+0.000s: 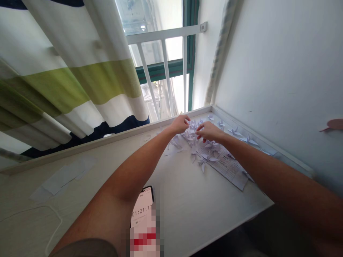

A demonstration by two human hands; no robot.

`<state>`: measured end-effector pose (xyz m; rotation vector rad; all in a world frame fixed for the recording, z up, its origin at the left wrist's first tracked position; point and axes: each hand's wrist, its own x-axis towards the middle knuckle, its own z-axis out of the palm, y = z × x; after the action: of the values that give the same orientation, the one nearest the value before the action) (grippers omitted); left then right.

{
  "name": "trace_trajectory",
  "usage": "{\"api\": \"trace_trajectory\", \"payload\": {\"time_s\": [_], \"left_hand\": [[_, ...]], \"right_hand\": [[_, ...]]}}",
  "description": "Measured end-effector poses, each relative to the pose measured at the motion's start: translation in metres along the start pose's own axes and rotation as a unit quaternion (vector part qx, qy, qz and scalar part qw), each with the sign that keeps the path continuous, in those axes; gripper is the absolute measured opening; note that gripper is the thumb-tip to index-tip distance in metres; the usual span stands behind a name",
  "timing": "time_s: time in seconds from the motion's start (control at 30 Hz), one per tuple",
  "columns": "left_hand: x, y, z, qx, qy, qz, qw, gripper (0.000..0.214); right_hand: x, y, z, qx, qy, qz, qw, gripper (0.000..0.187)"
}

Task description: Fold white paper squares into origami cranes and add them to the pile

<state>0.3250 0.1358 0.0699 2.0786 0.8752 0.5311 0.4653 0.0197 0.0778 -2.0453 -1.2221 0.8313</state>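
Note:
Both my hands are at the far corner of the white table, over a cluster of white folded paper cranes (190,137). My left hand (180,125) is at the cluster's left side with its fingers curled together; what they hold, if anything, is hidden. Just to the right, my right hand (210,131) bends its thumb and fingers down among the cranes, and its fingertips blend with the white paper. A single paper crane (204,161) lies nearer to me, at the edge of a printed sheet (230,171) partly covered by cranes.
More paper cranes (248,140) line the right wall's ledge. A phone (143,207) showing a timer lies below my left forearm. Flat paper sheets (63,176) and a white cable (57,217) are at left. A raised rim (120,134) edges the table under the curtain (80,82).

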Motion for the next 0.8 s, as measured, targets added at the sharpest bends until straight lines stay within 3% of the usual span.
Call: {"api": "trace_trajectory", "payload": {"time_s": [0.07, 0.13, 0.17, 0.23, 0.3, 0.4, 0.47, 0.53, 0.63, 0.8], "left_hand": [[-0.008, -0.003, -0.009, 0.001, 0.022, 0.002, 1.0, 0.031], [-0.026, -0.012, -0.024, -0.007, 0.044, 0.001, 0.999, 0.031], [-0.039, -0.02, -0.034, -0.012, 0.06, 0.001, 0.998, 0.03], [-0.077, -0.041, -0.058, -0.016, 0.117, 0.012, 0.993, 0.025], [-0.128, -0.068, -0.082, 0.023, 0.21, -0.007, 0.977, 0.021], [-0.216, -0.107, -0.112, 0.066, 0.286, -0.055, 0.954, 0.017], [-0.269, -0.127, -0.126, 0.093, 0.323, -0.079, 0.939, 0.016], [-0.309, -0.14, -0.137, 0.115, 0.347, -0.096, 0.926, 0.015], [-0.341, -0.151, -0.143, 0.129, 0.373, -0.102, 0.913, 0.016], [-0.341, -0.156, -0.14, 0.136, 0.375, -0.075, 0.914, 0.015]], "right_hand": [[-0.009, -0.006, 0.003, -0.039, 0.043, -0.024, 0.998, 0.012], [-0.024, -0.015, 0.017, -0.118, 0.165, -0.133, 0.97, 0.012], [-0.034, -0.019, 0.03, -0.13, 0.179, -0.184, 0.958, 0.014], [-0.056, -0.03, 0.065, -0.099, 0.12, -0.245, 0.957, 0.015], [-0.079, -0.04, 0.108, -0.058, -0.004, -0.297, 0.953, 0.015], [-0.109, -0.054, 0.169, -0.013, -0.152, -0.333, 0.931, 0.018], [-0.122, -0.062, 0.196, -0.021, -0.176, -0.329, 0.927, 0.021], [-0.129, -0.066, 0.211, -0.046, -0.185, -0.338, 0.922, 0.028], [-0.133, -0.067, 0.215, -0.081, -0.204, -0.357, 0.908, 0.039], [-0.135, -0.064, 0.212, -0.07, -0.208, -0.343, 0.913, 0.036]]}}
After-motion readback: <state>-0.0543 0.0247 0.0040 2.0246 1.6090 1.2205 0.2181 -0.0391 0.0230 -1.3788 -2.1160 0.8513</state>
